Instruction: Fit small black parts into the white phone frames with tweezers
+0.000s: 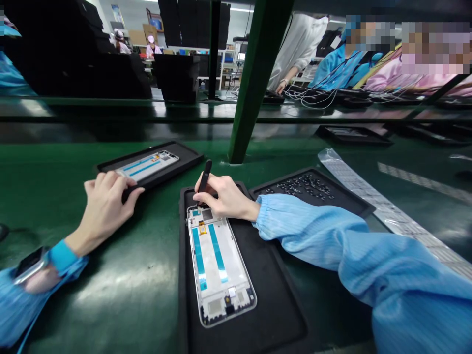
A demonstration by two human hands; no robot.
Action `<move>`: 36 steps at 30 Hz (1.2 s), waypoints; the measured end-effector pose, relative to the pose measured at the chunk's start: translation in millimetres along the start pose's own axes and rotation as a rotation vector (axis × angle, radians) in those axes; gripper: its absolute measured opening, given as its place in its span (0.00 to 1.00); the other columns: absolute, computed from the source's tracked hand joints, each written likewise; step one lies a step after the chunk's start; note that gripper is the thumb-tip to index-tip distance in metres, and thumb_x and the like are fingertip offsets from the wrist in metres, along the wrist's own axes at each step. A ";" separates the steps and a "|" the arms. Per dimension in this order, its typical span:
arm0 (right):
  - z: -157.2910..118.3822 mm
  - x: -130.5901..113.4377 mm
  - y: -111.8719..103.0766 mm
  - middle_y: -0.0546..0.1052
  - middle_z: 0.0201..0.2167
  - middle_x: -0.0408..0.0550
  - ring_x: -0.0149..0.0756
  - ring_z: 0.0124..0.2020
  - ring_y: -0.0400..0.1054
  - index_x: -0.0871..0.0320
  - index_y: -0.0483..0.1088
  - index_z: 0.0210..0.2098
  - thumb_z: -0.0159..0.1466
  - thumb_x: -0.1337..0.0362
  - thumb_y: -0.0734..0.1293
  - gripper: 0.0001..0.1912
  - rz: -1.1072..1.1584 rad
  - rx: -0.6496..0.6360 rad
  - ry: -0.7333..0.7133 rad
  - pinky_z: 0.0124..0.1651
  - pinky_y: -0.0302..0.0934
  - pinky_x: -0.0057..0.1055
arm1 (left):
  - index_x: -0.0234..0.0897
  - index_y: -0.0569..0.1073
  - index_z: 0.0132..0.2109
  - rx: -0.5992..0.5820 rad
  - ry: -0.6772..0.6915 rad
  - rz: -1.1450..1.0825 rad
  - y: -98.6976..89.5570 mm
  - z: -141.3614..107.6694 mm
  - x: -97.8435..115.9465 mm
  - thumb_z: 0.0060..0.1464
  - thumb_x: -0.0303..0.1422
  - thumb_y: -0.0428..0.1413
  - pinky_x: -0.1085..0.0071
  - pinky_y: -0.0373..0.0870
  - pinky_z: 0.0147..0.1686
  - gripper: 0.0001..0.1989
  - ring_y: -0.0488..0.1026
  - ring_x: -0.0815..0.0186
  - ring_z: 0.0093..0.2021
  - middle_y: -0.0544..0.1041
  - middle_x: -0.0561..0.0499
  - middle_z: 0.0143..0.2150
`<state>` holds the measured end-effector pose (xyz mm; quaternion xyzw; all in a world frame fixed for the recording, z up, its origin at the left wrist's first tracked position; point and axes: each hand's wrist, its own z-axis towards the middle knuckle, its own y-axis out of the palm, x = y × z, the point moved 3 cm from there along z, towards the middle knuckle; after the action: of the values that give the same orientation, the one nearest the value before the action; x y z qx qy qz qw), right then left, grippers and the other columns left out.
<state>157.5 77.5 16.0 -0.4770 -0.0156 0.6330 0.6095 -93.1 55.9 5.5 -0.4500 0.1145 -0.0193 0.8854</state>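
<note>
A silver phone frame (216, 260) with two blue strips and a small orange flex piece lies in a black tray (273, 290) in front of me. Over its far end, my right hand (224, 194) pinches slim black tweezers (205, 176); their tips are hidden by the fingers and the frame's edge. To the left, my left hand (110, 199) grips the near edge of a second black tray (190, 156), thumb toward the front side. Inside that tray rests another phone frame (147, 164) with similar blue strips.
A black tray of small dark parts (306, 186) stands behind my right forearm. A clear strip of parts (391, 206) runs along the right. A green post (254, 83) rises mid-table. Stacked black trays (177, 76) and several co-workers are beyond.
</note>
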 end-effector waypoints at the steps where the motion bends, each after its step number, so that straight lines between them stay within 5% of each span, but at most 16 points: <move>1: -0.1 1.2 -0.3 0.70 0.26 0.43 0.28 0.25 0.66 0.61 0.62 0.31 0.60 0.68 0.63 0.04 0.030 0.007 0.033 0.32 0.61 0.25 | 0.34 0.66 0.35 0.017 0.063 -0.046 -10.2 -7.0 9.2 0.57 0.39 0.48 0.65 0.56 0.35 0.12 0.64 0.60 0.35 0.68 0.45 0.34; 6: -1.0 6.0 -1.5 0.68 0.21 0.40 0.28 0.22 0.66 0.60 0.61 0.31 0.60 0.67 0.63 0.04 0.095 0.033 0.137 0.28 0.60 0.25 | 0.34 0.65 0.33 -0.057 0.187 -0.279 -32.3 -22.7 45.7 0.57 0.35 0.48 0.72 0.60 0.30 0.09 0.64 0.67 0.28 0.65 0.51 0.27; 17: -0.1 0.5 0.6 0.70 0.30 0.45 0.29 0.28 0.65 0.61 0.63 0.30 0.60 0.69 0.63 0.03 -0.027 0.028 -0.057 0.34 0.62 0.26 | 0.34 0.67 0.32 -0.089 0.114 -0.330 -29.0 -23.4 50.6 0.55 0.38 0.50 0.75 0.60 0.25 0.10 0.65 0.70 0.24 0.65 0.54 0.25; 24: -1.2 7.5 1.8 0.68 0.24 0.41 0.28 0.23 0.64 0.61 0.61 0.31 0.60 0.67 0.63 0.04 0.027 0.031 0.055 0.30 0.61 0.26 | 0.34 0.68 0.33 -0.116 0.101 -0.359 -27.4 -23.0 54.0 0.55 0.37 0.49 0.74 0.60 0.25 0.10 0.64 0.70 0.24 0.65 0.54 0.24; 31: 0.9 1.2 1.4 0.71 0.31 0.46 0.30 0.29 0.67 0.61 0.62 0.30 0.60 0.67 0.63 0.04 -0.034 0.018 -0.034 0.35 0.62 0.27 | 0.33 0.68 0.37 -0.120 0.044 -0.366 -41.7 -30.9 74.2 0.54 0.37 0.46 0.72 0.63 0.25 0.12 0.66 0.68 0.24 0.68 0.52 0.26; 36: 1.3 5.1 -2.7 0.70 0.22 0.40 0.29 0.23 0.69 0.60 0.59 0.31 0.60 0.68 0.62 0.04 0.110 0.021 0.147 0.29 0.63 0.25 | 0.30 0.67 0.45 -0.167 0.091 -0.270 -43.6 -41.0 87.4 0.57 0.33 0.43 0.68 0.66 0.31 0.14 0.70 0.62 0.31 0.71 0.45 0.33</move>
<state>159.7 82.9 15.4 -0.5157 0.0619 0.6290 0.5784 -14.0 -14.5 1.0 -0.5321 0.0939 -0.1491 0.8281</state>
